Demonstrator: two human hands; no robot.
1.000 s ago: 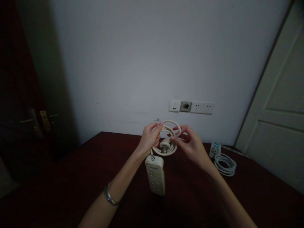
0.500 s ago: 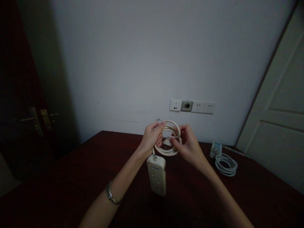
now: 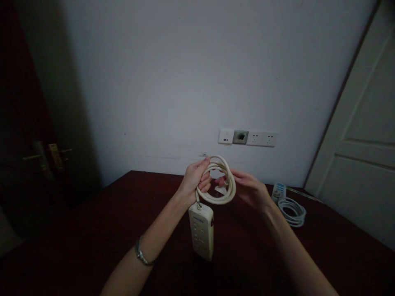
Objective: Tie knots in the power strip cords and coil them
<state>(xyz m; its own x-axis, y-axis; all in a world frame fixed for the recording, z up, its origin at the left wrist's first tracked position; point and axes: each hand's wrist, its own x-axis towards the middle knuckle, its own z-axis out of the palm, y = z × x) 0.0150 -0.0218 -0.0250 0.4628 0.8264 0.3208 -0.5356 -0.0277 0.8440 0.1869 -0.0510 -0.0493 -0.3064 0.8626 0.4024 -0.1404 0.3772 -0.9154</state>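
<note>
My left hand (image 3: 197,179) is closed round the left side of a coiled cream power cord (image 3: 217,200). From that cord a white power strip (image 3: 202,232) hangs upright below the hand, its sockets turned towards me. A pale plug (image 3: 221,190) shows within the ring of the coil. At the coil's right side is my right hand (image 3: 247,185), its fingers reaching behind the cord near the plug. Fingertips show through the loop, but the coil hides part of the grip.
On the dark red table (image 3: 148,205), a second power strip (image 3: 279,192) lies at the right with its pale coiled cord (image 3: 293,213). Wall sockets (image 3: 261,139) are set in the wall behind. A white door (image 3: 361,164) stands at the right.
My right hand has turned, its thumb leaving the front of the coil and its fingers now going behind it. The left hand keeps its hold, and the hanging strip has swung slightly.
</note>
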